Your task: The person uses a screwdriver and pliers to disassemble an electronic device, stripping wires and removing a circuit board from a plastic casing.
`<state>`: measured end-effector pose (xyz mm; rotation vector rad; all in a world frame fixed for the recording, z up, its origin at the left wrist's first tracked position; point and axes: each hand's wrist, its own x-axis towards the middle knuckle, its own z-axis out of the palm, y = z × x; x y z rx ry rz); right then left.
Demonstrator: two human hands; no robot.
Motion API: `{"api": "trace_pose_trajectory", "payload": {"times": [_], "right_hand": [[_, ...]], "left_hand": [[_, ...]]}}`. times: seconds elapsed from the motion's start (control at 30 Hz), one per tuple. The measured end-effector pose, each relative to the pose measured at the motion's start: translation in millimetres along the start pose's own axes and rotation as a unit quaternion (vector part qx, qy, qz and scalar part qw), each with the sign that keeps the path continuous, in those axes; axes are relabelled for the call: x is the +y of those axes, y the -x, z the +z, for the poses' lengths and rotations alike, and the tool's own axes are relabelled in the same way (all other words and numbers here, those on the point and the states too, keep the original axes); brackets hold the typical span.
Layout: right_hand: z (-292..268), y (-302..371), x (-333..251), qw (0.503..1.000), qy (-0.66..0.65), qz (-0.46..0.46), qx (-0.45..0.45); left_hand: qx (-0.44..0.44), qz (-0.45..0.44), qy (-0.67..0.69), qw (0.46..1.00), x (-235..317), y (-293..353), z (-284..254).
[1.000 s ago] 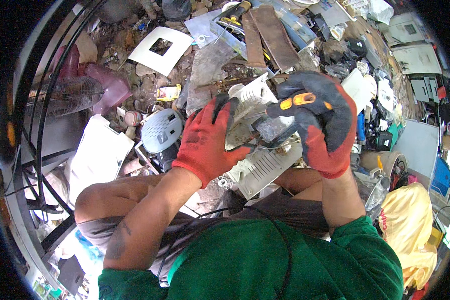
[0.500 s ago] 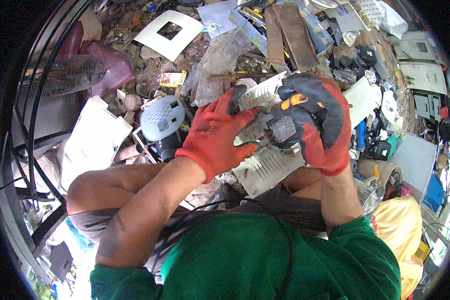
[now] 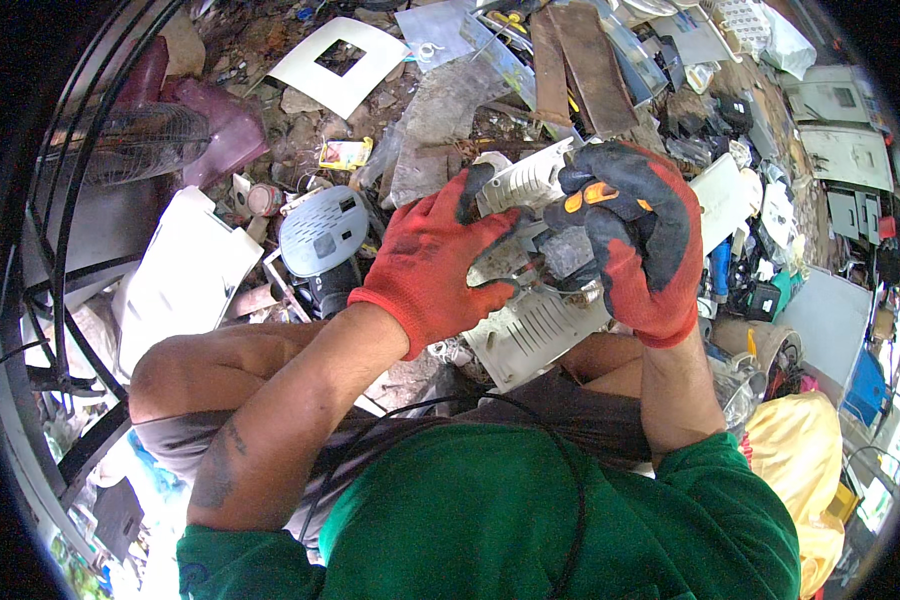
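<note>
A white plastic appliance casing (image 3: 542,328) with slotted vents rests at my lap, its inner parts exposed. My left hand (image 3: 440,262), in a red glove with dark fingertips, grips its left side with thumb and fingers apart. My right hand (image 3: 650,245), gloved alike, is closed around a tool with an orange-and-black handle (image 3: 598,196) over the casing's right side. The tool's working end is hidden or too small to make out. Between the hands sits a greyish block-shaped part (image 3: 567,252) inside the casing, close to my right fingers.
To the left lie a grey perforated oval cover (image 3: 324,232), a white panel (image 3: 185,285) and a wire fan guard (image 3: 135,143). A square-holed white plate (image 3: 338,68) and brown boards (image 3: 588,72) lie ahead. At right are a yellow sack (image 3: 798,470) and mixed scrap.
My right hand has shifted and turned very slightly around the tool's handle. The left hand stays on the casing, almost unmoved.
</note>
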<state>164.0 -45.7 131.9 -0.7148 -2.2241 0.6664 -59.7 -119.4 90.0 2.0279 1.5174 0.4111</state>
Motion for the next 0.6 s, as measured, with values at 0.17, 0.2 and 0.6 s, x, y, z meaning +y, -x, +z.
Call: {"api": "trace_pose_trajectory", "payload": {"times": [0.17, 0.2, 0.6], "right_hand": [[-2.1, 0.8, -0.6, 1.0, 0.008, 0.011, -0.005], [-0.5, 2.8, -1.8, 1.0, -0.003, 0.029, 0.001], [-16.8, -2.6, -32.8, 0.973, 0.001, 0.221, -0.07]], "left_hand": [[0.005, 0.014, 0.001, 1.0, -3.0, -0.4, 2.8], [0.006, 0.015, 0.003, 1.0, -3.4, -0.4, 3.7], [-0.023, -0.002, -0.011, 1.0, 0.2, -0.2, -0.4]]}}
